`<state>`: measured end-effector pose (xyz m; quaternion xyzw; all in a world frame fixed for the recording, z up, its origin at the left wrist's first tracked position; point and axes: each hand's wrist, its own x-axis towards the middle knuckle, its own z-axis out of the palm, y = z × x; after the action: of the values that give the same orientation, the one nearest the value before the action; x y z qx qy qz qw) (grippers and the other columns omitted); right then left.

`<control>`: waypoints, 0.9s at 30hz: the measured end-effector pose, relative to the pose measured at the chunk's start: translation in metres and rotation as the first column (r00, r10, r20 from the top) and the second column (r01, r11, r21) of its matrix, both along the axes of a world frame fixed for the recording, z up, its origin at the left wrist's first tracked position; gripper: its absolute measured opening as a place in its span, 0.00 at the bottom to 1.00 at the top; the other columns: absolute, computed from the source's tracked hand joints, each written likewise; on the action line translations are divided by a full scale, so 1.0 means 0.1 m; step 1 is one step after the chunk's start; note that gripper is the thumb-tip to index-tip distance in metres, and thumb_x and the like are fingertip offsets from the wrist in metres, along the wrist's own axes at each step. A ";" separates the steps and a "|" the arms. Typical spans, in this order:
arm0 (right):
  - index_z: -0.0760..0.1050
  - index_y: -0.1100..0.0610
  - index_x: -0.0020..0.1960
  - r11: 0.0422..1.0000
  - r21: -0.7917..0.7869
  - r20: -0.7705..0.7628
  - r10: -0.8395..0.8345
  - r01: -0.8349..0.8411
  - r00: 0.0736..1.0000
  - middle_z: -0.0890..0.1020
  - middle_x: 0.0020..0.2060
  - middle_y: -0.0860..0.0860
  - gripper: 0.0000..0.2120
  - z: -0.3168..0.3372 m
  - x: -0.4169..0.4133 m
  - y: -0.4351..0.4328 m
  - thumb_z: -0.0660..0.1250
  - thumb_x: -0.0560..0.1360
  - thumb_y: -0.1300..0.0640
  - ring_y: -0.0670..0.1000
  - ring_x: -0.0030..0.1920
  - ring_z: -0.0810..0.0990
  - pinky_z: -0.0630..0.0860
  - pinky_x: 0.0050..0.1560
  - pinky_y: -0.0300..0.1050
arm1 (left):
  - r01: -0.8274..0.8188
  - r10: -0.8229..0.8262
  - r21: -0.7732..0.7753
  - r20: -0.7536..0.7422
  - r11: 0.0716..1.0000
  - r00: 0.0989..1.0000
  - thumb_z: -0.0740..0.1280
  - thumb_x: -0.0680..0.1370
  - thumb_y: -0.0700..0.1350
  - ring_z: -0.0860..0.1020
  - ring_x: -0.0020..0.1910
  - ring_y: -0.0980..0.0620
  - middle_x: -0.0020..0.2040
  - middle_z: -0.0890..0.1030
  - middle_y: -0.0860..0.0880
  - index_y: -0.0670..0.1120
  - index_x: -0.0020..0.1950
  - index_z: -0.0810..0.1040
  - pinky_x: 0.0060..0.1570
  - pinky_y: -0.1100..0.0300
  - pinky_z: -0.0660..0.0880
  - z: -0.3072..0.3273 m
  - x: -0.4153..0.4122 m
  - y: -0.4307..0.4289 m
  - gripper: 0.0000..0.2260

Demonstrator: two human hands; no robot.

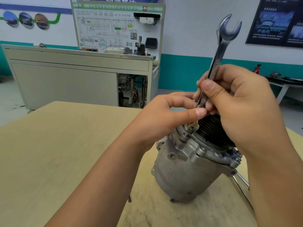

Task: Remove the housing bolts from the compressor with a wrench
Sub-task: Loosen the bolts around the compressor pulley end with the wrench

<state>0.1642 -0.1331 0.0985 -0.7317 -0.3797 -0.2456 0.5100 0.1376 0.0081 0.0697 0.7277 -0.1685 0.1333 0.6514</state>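
A grey cast-metal compressor [185, 171] stands upright and slightly tilted on the wooden table [65, 153], its black ribbed pulley [213, 130] on top. A chrome combination wrench [219, 51] stands nearly vertical over it, open jaw up, its lower end set over a raised housing bolt [184, 136] at the flange. My right hand [237, 99] grips the wrench shaft with thumb and curled fingers. My left hand [165, 117] pinches the lower shaft just above the bolt. Another bolt head [237, 159] shows on the right of the flange.
A second metal tool [241, 184] lies on the table behind the compressor, partly hidden by my right forearm. Across the floor stands a grey training bench [73, 74] with a wiring display board [118, 28]. A low table [285, 86] stands at the right wall.
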 end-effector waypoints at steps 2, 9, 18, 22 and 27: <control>0.76 0.50 0.42 0.999 -0.005 -0.035 0.047 -0.047 0.998 0.81 0.36 0.50 0.08 0.01 0.01 -0.02 0.63 0.78 0.60 0.42 0.31 0.76 0.74 0.33 0.35 | 0.020 -0.019 0.007 -0.003 1.000 1.000 0.72 0.68 0.45 0.77 0.59 0.62 0.59 0.81 0.52 0.46 0.39 0.82 0.57 0.69 0.72 0.00 0.00 0.01 0.04; 0.74 0.54 0.40 0.986 -0.010 -0.131 0.167 -0.169 0.977 0.79 0.34 0.53 0.12 0.04 0.01 -0.08 0.57 0.75 0.49 0.47 0.33 0.75 0.73 0.37 0.42 | 0.005 -0.005 0.068 0.001 0.998 1.000 0.70 0.69 0.46 0.75 0.63 0.56 0.60 0.79 0.52 0.47 0.46 0.84 0.70 0.49 0.66 0.02 -0.02 0.01 0.08; 0.77 0.50 0.41 0.995 -0.045 -0.082 0.088 -0.092 0.993 0.79 0.34 0.54 0.15 0.05 -0.03 -0.11 0.56 0.75 0.44 0.48 0.31 0.77 0.74 0.35 0.48 | -0.035 0.035 0.043 0.008 0.998 0.999 0.73 0.64 0.49 0.77 0.57 0.61 0.51 0.79 0.59 0.51 0.38 0.83 0.65 0.54 0.69 0.00 0.00 -0.03 0.05; 0.78 0.46 0.41 0.997 -0.066 -0.061 0.047 -0.051 0.997 0.78 0.30 0.54 0.14 0.04 -0.01 -0.11 0.56 0.75 0.43 0.49 0.30 0.76 0.73 0.35 0.53 | -0.073 0.074 0.080 -0.011 0.994 0.997 0.75 0.65 0.47 0.73 0.53 0.75 0.53 0.77 0.63 0.53 0.35 0.83 0.53 0.71 0.67 -0.02 0.02 -0.07 0.03; 0.77 0.48 0.41 0.999 -0.005 -0.027 0.050 -0.050 0.998 0.78 0.32 0.56 0.13 0.04 0.00 -0.11 0.57 0.76 0.45 0.49 0.29 0.76 0.73 0.34 0.51 | -0.094 0.093 0.050 0.017 0.994 0.996 0.73 0.63 0.51 0.74 0.55 0.71 0.54 0.78 0.61 0.53 0.38 0.84 0.56 0.65 0.67 -0.01 0.01 -0.07 0.06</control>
<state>0.1644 -0.1440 0.1024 -0.7268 -0.3916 -0.2218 0.5189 0.1383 0.0015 0.0687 0.7499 -0.1425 0.1648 0.6246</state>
